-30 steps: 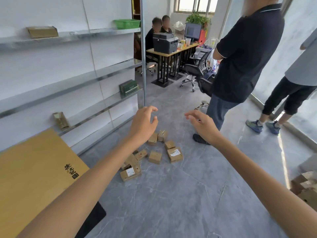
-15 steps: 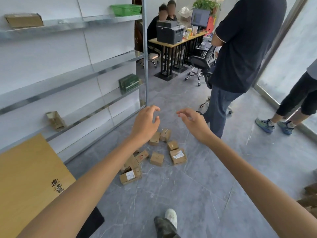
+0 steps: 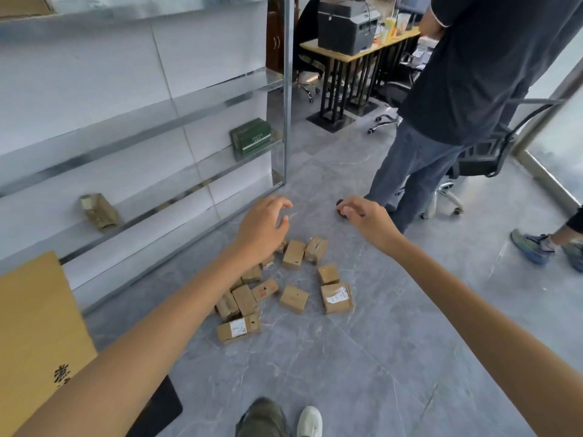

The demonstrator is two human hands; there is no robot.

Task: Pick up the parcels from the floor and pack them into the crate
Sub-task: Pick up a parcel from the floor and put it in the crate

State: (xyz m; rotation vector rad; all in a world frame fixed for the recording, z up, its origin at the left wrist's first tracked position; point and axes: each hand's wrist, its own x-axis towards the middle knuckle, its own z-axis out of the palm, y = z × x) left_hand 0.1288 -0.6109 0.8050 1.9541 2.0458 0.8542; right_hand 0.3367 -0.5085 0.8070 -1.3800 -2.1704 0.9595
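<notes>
Several small brown cardboard parcels lie scattered on the grey floor, among them a labelled parcel (image 3: 337, 297), a plain one (image 3: 294, 298) and another labelled one (image 3: 238, 331) nearest me. My left hand (image 3: 263, 227) hovers above the far-left side of the pile, fingers loosely curled, holding nothing. My right hand (image 3: 366, 220) hangs beyond the pile to the right, fingers relaxed and empty. No crate is visible.
A glass-and-metal shelf unit (image 3: 189, 121) runs along the left with a green box (image 3: 251, 138). A yellow cardboard sheet (image 3: 34, 326) leans at lower left. A person in jeans (image 3: 419, 165) stands just past the pile, beside an office chair (image 3: 485, 159). My own shoe (image 3: 309, 421) shows below.
The view has tipped down and drawn nearer the parcels. Both hands have stretched further out over the pile, still empty. My foot has stepped forward.
</notes>
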